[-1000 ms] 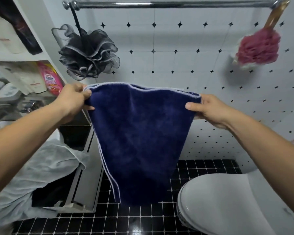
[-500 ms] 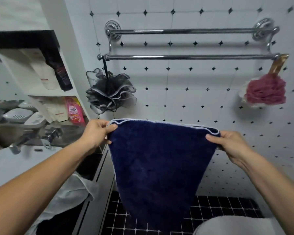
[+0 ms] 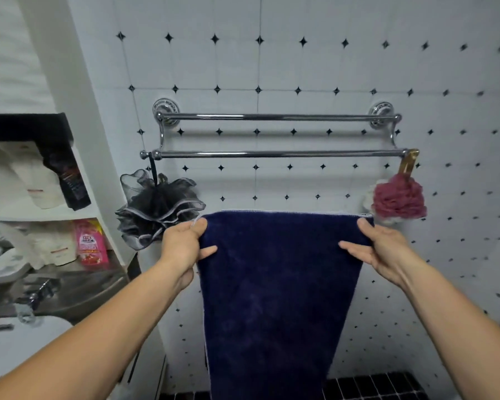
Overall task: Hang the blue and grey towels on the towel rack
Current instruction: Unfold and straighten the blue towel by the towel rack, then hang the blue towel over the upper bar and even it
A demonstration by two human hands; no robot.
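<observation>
A dark blue towel [image 3: 274, 290] hangs flat and stretched between both hands, its top edge level. My left hand [image 3: 184, 245] grips its upper left corner and my right hand [image 3: 384, 248] grips its upper right corner. The chrome towel rack [image 3: 280, 153] with two bars is fixed to the tiled wall, above and behind the towel's top edge; both bars are bare of towels. The grey towel is not in view.
A black mesh sponge [image 3: 156, 209] hangs from the lower bar's left end and a pink sponge [image 3: 397, 199] with a wooden handle from its right end. Shelves with bottles [image 3: 67, 180] and a pink pouch [image 3: 90, 242] stand at left above a white sink [image 3: 18, 339].
The view has tilted up, so the rack sits lower and fuller in the frame. Both hands have spread apart, pulling the towel's top edge straight, and hold it nearer the lower bar.
</observation>
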